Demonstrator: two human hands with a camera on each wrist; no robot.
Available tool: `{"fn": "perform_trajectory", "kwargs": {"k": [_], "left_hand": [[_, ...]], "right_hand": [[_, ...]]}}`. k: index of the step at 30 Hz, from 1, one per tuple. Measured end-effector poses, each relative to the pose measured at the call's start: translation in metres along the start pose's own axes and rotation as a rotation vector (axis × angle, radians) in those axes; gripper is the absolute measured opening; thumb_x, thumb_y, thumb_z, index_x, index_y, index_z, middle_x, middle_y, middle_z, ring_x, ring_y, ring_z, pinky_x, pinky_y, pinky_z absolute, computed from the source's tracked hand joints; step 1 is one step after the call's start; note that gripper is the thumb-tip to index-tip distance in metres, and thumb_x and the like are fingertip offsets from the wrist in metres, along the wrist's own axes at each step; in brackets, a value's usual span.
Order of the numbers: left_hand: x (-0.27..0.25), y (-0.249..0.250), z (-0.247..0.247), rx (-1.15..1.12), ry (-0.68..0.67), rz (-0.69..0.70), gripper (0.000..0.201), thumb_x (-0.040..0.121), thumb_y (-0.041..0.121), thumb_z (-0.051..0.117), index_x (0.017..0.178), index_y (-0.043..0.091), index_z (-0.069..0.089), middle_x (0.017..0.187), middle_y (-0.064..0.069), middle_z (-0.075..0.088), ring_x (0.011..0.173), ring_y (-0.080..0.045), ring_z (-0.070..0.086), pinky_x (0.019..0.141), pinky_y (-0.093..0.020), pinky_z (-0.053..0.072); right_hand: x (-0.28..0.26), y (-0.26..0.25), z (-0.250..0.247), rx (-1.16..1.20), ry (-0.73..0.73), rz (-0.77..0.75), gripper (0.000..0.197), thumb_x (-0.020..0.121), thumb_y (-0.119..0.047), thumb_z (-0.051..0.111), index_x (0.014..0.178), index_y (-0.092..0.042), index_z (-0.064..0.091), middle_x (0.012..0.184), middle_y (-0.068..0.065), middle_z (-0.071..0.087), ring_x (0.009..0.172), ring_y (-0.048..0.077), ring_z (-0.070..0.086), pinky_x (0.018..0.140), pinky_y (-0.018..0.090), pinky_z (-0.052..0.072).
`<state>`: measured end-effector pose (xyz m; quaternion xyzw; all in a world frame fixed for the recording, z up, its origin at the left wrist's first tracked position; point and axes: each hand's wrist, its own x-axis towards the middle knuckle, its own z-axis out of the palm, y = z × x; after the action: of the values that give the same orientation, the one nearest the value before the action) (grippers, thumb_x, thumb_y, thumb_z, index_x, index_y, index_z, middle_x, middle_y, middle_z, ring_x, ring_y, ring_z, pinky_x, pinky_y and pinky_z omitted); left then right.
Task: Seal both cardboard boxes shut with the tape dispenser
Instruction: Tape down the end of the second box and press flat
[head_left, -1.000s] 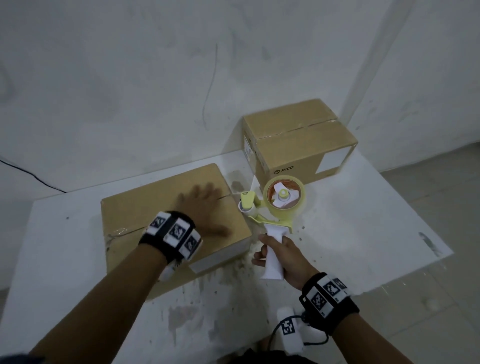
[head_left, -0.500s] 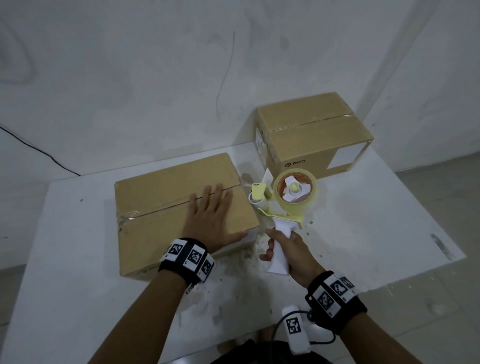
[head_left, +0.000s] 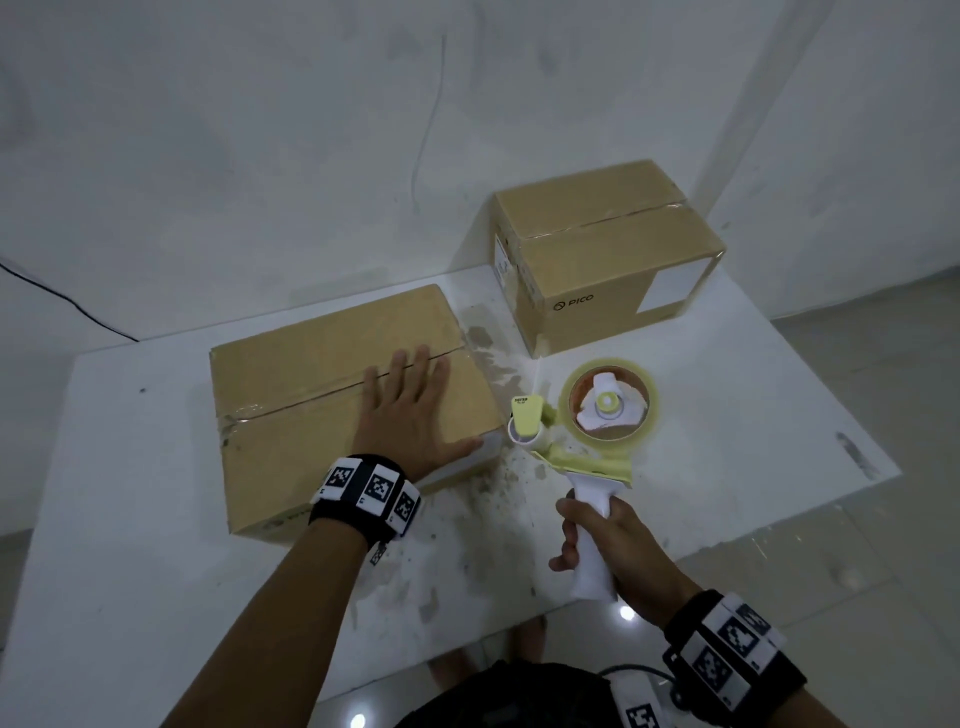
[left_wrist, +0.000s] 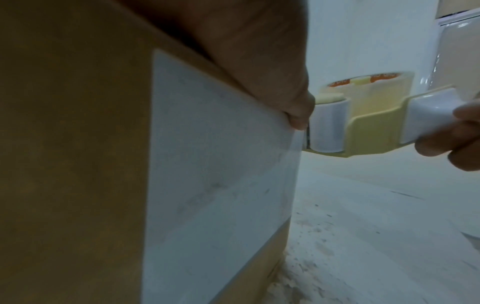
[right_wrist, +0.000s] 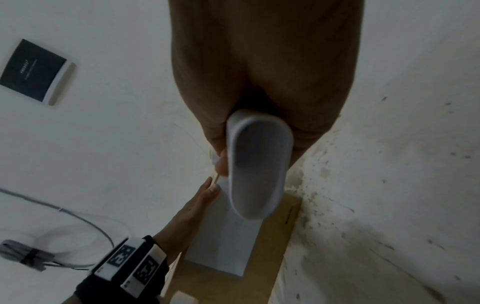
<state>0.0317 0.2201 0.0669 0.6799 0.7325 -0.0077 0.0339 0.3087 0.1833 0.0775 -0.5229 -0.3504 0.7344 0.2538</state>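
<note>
A flat cardboard box (head_left: 311, 384) lies on the white table (head_left: 727, 426) at centre left, clear tape running along its top seam. My left hand (head_left: 410, 410) presses flat on its right half, fingers straight, thumb at the near right edge (left_wrist: 298, 115). My right hand (head_left: 608, 545) grips the white handle of the yellow tape dispenser (head_left: 592, 415), whose roller end hangs just off the box's right side (left_wrist: 327, 127). The handle's butt (right_wrist: 257, 164) fills the right wrist view. A taller box (head_left: 608, 260) marked PICO stands at the back right, its seam taped.
The table has a worn, speckled patch (head_left: 498, 499) between the boxes and its near edge. White walls (head_left: 260, 156) close the back, with a thin black cable (head_left: 62, 301) at the left. Tiled floor (head_left: 883, 364) lies beyond the table's right edge.
The left hand stays flat on the box. The dispenser has drawn back a little to the right of the box's end, and my head view has shifted.
</note>
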Motion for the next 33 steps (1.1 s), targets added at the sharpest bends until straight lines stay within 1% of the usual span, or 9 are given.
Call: {"fn": "perform_trajectory", "kwargs": {"k": [7, 10, 13, 15, 20, 23, 25, 29, 33], "left_hand": [[0.001, -0.001, 0.0, -0.008, -0.014, -0.004, 0.112, 0.068, 0.091, 0.02, 0.154, 0.022, -0.001, 0.162, -0.004, -0.01, 0.149, -0.029, -0.008, 0.117, -0.057, -0.002], [0.001, -0.001, 0.0, -0.006, -0.015, 0.005, 0.112, 0.069, 0.091, 0.022, 0.154, 0.022, -0.001, 0.162, -0.005, -0.009, 0.149, -0.03, -0.008, 0.116, -0.058, 0.0], [0.001, -0.001, 0.0, 0.001, -0.001, 0.009, 0.111, 0.07, 0.09, 0.021, 0.154, 0.02, 0.002, 0.162, -0.007, -0.006, 0.149, -0.031, -0.005, 0.116, -0.059, 0.002], [-0.001, 0.001, -0.001, 0.003, 0.02, 0.021, 0.11, 0.071, 0.088, 0.022, 0.154, 0.018, 0.005, 0.162, -0.008, -0.002, 0.149, -0.033, -0.002, 0.116, -0.059, 0.002], [0.001, 0.002, 0.001, -0.05, 0.083, 0.198, 0.096, 0.081, 0.077, 0.023, 0.154, 0.018, 0.003, 0.163, -0.007, 0.002, 0.149, -0.033, 0.004, 0.116, -0.058, 0.013], [0.004, 0.002, 0.006, -0.003, 0.079, 0.323, 0.079, 0.09, 0.067, 0.022, 0.153, 0.026, -0.003, 0.163, -0.004, 0.0, 0.149, -0.031, 0.005, 0.11, -0.066, 0.019], [0.004, 0.002, 0.008, 0.045, 0.067, 0.375, 0.071, 0.092, 0.063, 0.019, 0.152, 0.03, 0.002, 0.163, -0.002, 0.005, 0.148, -0.031, 0.01, 0.105, -0.071, 0.021], [0.004, 0.001, 0.007, 0.039, 0.043, 0.381, 0.066, 0.092, 0.063, 0.016, 0.151, 0.033, 0.007, 0.162, 0.001, 0.008, 0.149, -0.03, 0.011, 0.105, -0.073, 0.018], [0.004, 0.001, 0.007, 0.035, 0.038, 0.38, 0.066, 0.093, 0.063, 0.016, 0.151, 0.033, 0.01, 0.162, 0.002, 0.011, 0.148, -0.03, 0.012, 0.104, -0.073, 0.018]], "right_hand": [[-0.007, 0.008, 0.001, -0.004, -0.015, 0.006, 0.017, 0.096, -0.01, 0.061, 0.081, -0.002, 0.057, 0.063, 0.012, 0.048, 0.054, 0.026, 0.048, 0.07, 0.046, 0.056], [-0.004, 0.015, 0.002, -0.012, -0.034, -0.013, 0.02, 0.095, -0.011, 0.062, 0.078, -0.003, 0.058, 0.064, 0.014, 0.049, 0.055, 0.026, 0.051, 0.069, 0.045, 0.056], [0.001, 0.025, 0.001, -0.111, -0.061, -0.05, 0.029, 0.095, -0.02, 0.065, 0.072, -0.002, 0.062, 0.067, 0.02, 0.059, 0.063, 0.034, 0.06, 0.073, 0.051, 0.057], [0.004, 0.031, 0.0, -0.159, -0.071, -0.046, 0.033, 0.094, -0.025, 0.066, 0.075, 0.001, 0.063, 0.072, 0.024, 0.064, 0.071, 0.038, 0.065, 0.079, 0.053, 0.056], [0.01, 0.031, -0.002, -0.089, -0.114, -0.023, 0.026, 0.095, -0.02, 0.065, 0.075, -0.005, 0.062, 0.072, 0.017, 0.06, 0.072, 0.034, 0.063, 0.079, 0.05, 0.054], [0.009, 0.028, -0.007, -0.191, -0.1, -0.067, 0.03, 0.096, -0.021, 0.062, 0.072, -0.002, 0.064, 0.069, 0.022, 0.063, 0.069, 0.036, 0.064, 0.076, 0.048, 0.055], [0.008, 0.029, -0.009, -0.202, -0.097, -0.093, 0.032, 0.097, -0.02, 0.061, 0.069, -0.004, 0.063, 0.068, 0.023, 0.062, 0.067, 0.035, 0.063, 0.075, 0.049, 0.055], [0.003, 0.038, -0.01, -0.133, -0.121, -0.088, 0.03, 0.096, -0.02, 0.061, 0.068, -0.011, 0.057, 0.066, 0.016, 0.056, 0.065, 0.031, 0.057, 0.072, 0.045, 0.051], [-0.004, 0.044, -0.011, -0.058, -0.139, -0.054, 0.028, 0.098, -0.017, 0.059, 0.072, -0.005, 0.056, 0.068, 0.021, 0.054, 0.066, 0.031, 0.057, 0.073, 0.044, 0.05]]}}
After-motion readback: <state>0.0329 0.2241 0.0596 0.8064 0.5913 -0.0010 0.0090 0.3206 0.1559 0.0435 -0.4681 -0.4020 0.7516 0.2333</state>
